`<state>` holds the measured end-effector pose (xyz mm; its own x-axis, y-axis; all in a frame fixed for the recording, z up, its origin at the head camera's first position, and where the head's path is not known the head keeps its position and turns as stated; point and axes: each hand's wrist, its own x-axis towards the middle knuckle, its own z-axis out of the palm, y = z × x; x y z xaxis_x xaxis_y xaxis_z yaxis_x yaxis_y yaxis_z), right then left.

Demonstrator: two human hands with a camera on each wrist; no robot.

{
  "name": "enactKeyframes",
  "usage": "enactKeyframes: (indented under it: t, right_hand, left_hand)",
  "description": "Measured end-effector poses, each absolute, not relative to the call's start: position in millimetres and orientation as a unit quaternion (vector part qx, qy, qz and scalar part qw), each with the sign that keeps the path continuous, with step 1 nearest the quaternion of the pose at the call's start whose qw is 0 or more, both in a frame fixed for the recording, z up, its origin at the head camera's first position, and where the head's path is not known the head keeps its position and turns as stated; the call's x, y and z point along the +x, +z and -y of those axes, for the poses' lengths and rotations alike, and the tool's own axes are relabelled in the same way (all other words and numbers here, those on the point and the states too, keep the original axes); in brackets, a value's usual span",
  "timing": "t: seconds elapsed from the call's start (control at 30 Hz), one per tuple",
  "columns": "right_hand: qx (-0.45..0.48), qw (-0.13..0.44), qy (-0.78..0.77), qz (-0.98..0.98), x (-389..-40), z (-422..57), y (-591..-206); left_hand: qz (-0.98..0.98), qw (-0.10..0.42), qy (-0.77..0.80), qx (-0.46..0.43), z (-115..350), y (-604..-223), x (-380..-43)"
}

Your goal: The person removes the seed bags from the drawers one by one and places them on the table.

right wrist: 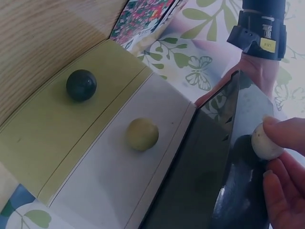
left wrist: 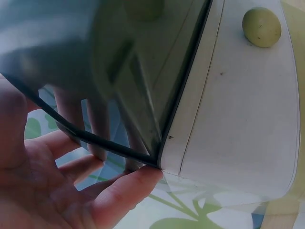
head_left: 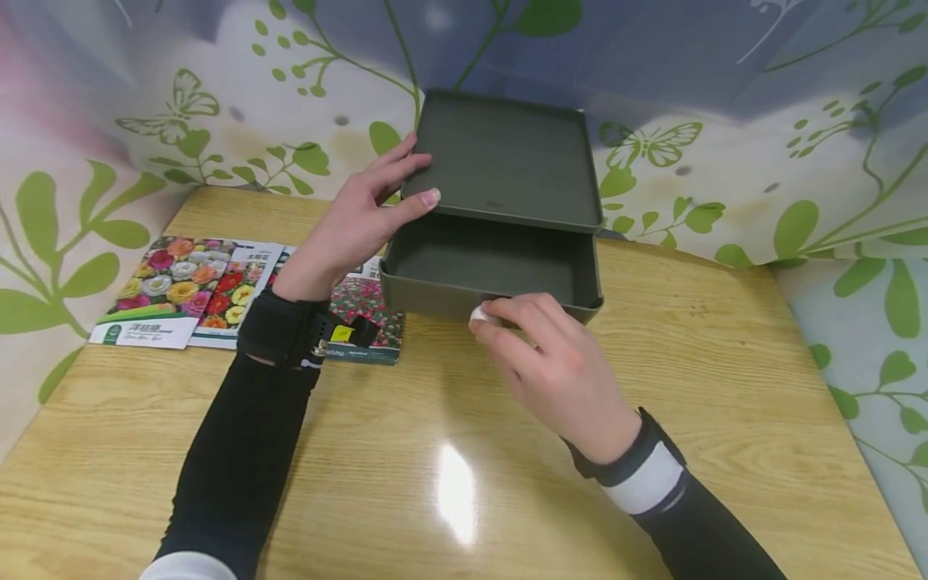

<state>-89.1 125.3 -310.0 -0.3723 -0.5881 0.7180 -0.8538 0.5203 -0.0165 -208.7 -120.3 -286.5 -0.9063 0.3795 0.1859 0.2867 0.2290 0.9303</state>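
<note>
A small drawer cabinet has a dark grey top [head_left: 507, 153], and its dark grey top drawer [head_left: 431, 296] is pulled partway out toward the person, showing a bare inside. My right hand [head_left: 561, 374] pinches the round white knob [right wrist: 263, 144] on that drawer's front between thumb and fingers. On the cabinet's upper left side rests my left hand [head_left: 355, 213], thumb near the top's front corner and fingers spread along the edge. Below, a white drawer [right wrist: 114, 157] with a yellow-green knob [right wrist: 142, 134] and an olive drawer [right wrist: 47, 124] with a black knob [right wrist: 81, 85] are closed.
Several flower-picture packets [head_left: 170, 282] lie overlapping on the wooden table [head_left: 696, 338], left of the cabinet and partly under the left forearm. A leaf-and-butterfly patterned curtain [head_left: 290, 105] hangs close behind the cabinet and along both sides.
</note>
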Motion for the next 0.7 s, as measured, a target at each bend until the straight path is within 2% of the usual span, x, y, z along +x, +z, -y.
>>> enactKeyframes:
  t: [0.4,0.7]
  right_hand:
    - [0.431,0.345,0.202,0.809,-115,-125,-310]
    - [0.403,0.332,0.201,0.829,-134,-126,-309]
  left_hand:
    - [-0.763,0.066,0.609,0.205,123,-287,-208]
    - [-0.751,0.086,0.625,0.195,124,-288,-207]
